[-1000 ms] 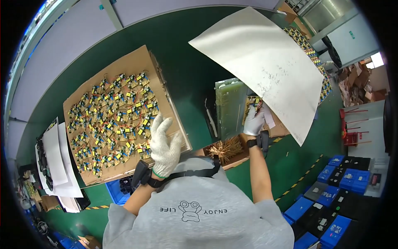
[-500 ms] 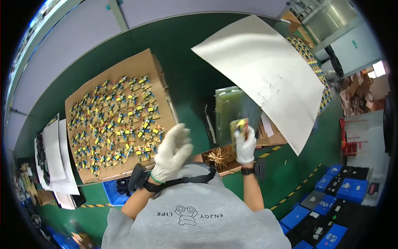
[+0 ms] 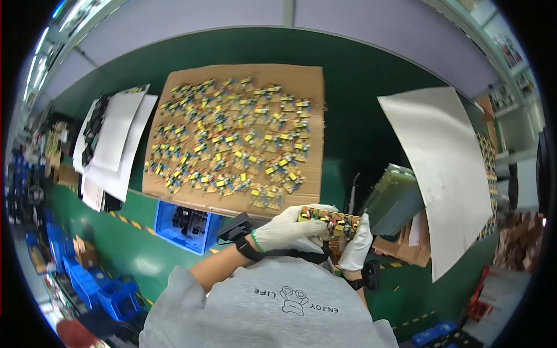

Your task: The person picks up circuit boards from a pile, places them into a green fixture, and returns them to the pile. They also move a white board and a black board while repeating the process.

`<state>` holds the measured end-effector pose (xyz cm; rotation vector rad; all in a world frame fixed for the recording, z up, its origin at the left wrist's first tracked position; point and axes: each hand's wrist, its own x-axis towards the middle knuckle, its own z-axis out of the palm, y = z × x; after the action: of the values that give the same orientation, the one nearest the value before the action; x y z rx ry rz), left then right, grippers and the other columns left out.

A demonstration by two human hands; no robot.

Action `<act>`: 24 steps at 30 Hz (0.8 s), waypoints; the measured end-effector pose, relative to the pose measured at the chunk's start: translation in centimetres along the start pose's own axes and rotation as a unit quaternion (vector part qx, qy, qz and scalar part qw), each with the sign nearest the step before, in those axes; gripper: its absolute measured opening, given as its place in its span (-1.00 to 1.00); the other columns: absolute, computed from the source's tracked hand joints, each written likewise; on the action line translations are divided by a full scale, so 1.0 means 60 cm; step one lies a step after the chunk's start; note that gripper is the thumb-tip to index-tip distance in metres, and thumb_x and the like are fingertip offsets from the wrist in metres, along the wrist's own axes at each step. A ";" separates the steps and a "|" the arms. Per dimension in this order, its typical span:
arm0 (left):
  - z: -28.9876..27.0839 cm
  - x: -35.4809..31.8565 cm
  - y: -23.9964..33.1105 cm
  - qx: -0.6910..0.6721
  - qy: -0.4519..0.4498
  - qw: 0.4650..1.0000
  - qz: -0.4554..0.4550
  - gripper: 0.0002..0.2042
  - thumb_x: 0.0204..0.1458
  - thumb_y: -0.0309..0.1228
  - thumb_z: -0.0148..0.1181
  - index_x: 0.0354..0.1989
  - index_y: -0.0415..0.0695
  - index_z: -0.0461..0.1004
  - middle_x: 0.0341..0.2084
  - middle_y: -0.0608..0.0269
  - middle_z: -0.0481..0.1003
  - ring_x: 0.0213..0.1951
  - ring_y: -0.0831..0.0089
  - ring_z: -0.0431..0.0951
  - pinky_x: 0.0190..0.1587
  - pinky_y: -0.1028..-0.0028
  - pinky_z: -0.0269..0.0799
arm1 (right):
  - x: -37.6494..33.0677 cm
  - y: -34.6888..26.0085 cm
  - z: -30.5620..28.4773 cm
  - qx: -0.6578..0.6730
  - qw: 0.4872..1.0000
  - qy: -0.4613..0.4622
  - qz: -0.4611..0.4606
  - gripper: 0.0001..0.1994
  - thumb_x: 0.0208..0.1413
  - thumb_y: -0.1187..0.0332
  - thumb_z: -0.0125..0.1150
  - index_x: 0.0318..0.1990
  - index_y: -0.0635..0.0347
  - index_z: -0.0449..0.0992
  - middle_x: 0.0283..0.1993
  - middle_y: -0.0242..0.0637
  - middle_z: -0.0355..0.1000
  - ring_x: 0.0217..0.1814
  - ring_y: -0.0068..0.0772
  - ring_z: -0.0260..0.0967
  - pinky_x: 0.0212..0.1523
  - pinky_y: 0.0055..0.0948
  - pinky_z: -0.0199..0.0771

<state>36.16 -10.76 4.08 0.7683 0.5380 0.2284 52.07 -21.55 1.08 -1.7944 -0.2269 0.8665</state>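
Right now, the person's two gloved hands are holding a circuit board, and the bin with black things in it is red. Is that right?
Not quite: the bin is blue, not red, as the head view shows. The rest is right: the gloved left hand and right hand hold the circuit board, and black things are in the bin.

grey shirt | cartoon print | left hand knit-gloved | right hand white-gloved | black wrist straps

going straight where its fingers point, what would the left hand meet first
Past the held circuit board, probably the white-gloved right hand at the board's right end, though depth is unclear.
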 end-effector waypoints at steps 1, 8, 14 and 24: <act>-0.007 -0.007 -0.005 -0.078 0.004 0.997 -0.008 -0.54 0.12 -0.34 0.11 0.17 -0.24 0.25 -0.15 0.16 0.49 -0.32 0.48 0.55 -0.25 0.49 0.53 | 0.005 0.006 0.006 0.014 0.998 -0.053 -0.035 -0.56 0.31 0.08 -0.22 -0.13 0.33 0.41 -0.26 -0.33 0.43 -0.26 -0.55 0.36 -0.21 -0.52 0.39; -0.044 -0.059 -0.025 -0.244 0.032 0.967 0.059 -0.45 0.10 -0.28 0.15 0.21 -0.28 0.16 -0.07 0.00 0.46 -0.16 0.18 0.57 -0.27 0.39 0.59 | 0.018 0.001 0.055 0.145 0.967 -0.210 0.024 -0.51 0.30 -0.04 -0.25 -0.31 0.22 0.43 -0.37 -0.39 0.45 -0.39 -0.57 0.41 -0.37 -0.52 0.44; -0.080 -0.106 -0.005 -0.198 0.050 0.975 0.090 -0.44 0.12 -0.23 0.13 0.21 -0.26 0.16 -0.06 0.03 0.45 -0.13 0.18 0.56 -0.25 0.41 0.57 | 0.011 0.027 0.097 -0.159 0.902 -0.140 -0.376 -0.55 0.21 0.25 0.00 0.16 0.30 0.13 0.11 -0.22 0.24 0.05 -0.41 0.29 0.04 -0.45 0.32; -0.154 -0.167 0.028 -0.136 0.065 0.986 0.072 -0.51 0.11 -0.32 0.12 0.18 -0.26 0.22 -0.05 0.11 0.46 -0.15 0.36 0.55 -0.28 0.44 0.56 | -0.006 0.081 0.159 -0.192 0.861 -0.245 -0.402 0.02 -0.14 0.28 0.45 0.34 0.41 -0.22 0.36 -0.03 -0.06 0.32 -0.22 0.05 0.30 -0.37 0.06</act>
<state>22.74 -7.94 3.56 0.5297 0.5603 0.4789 44.35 -16.62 -4.54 -1.5531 -1.4569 0.6542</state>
